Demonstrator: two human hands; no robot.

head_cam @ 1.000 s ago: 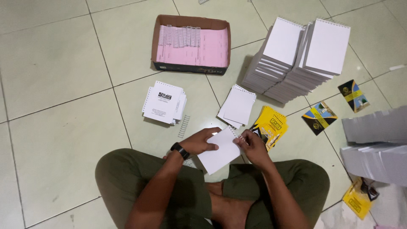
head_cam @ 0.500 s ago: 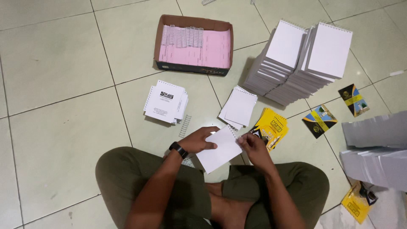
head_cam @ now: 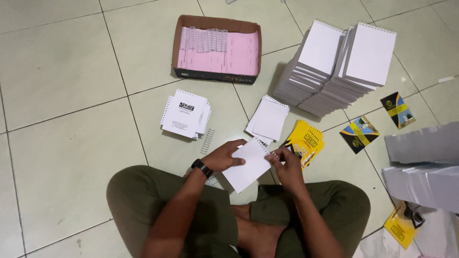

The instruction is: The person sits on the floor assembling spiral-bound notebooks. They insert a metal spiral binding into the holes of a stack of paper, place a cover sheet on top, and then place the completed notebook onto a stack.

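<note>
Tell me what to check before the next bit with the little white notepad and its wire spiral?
1. Left hand grips the white notepad: ok.
2. Right hand pinches the pad's punched edge: ok.
3. Wire spiral threaded through every hole: cannot tell, too small.
4. Spare wire spiral lies on the floor beside the left hand: ok.
5. More spirals sit in the cardboard box ahead: ok.
6. Yellow covers lie next to the right hand: ok.
</note>
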